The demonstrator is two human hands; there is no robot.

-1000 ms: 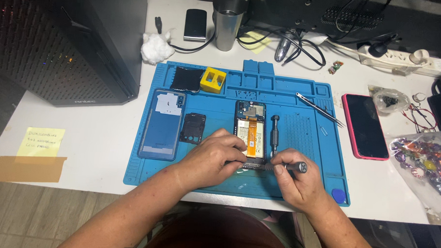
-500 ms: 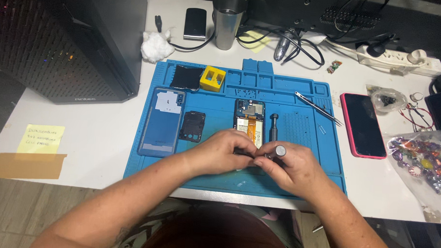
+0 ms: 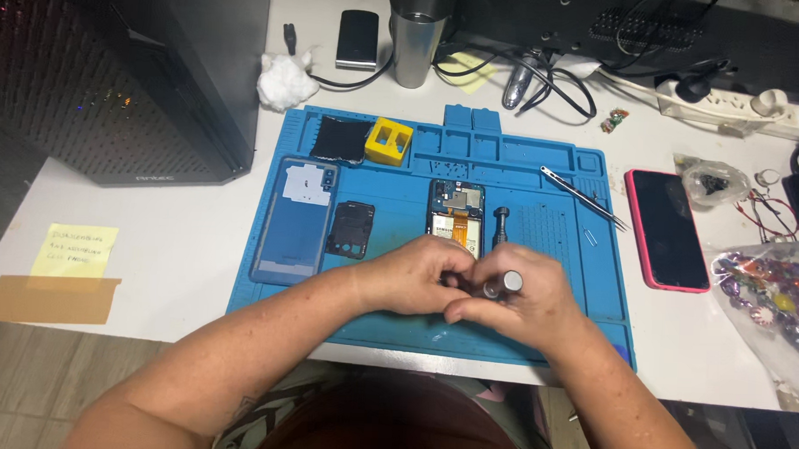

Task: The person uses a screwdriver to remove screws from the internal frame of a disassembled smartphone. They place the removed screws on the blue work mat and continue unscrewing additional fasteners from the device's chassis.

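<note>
My left hand (image 3: 417, 275) and my right hand (image 3: 523, 297) meet over the near part of a blue repair mat (image 3: 401, 176). The right hand grips a small metal screwdriver (image 3: 502, 283), its round cap pointing up at me. My left fingers pinch at the screwdriver's tip end; what they hold there is hidden. Just beyond the hands lies an opened phone (image 3: 456, 213) with its inner parts showing, the lower half covered by my hands. A second screwdriver (image 3: 500, 224) lies to its right.
On the mat lie a blue back cover (image 3: 297, 217), a dark inner frame (image 3: 351, 229), a yellow block (image 3: 390, 141), a black pad (image 3: 340, 139) and tweezers (image 3: 584, 197). A red-cased phone (image 3: 667, 228), a steel cup (image 3: 414, 35), a computer tower (image 3: 130, 73) and a bag of small parts (image 3: 773, 295) surround it.
My right hand turned the screwdriver from lying sideways to cap-up and moved left. Both hands have drawn together at the mat's near middle.
</note>
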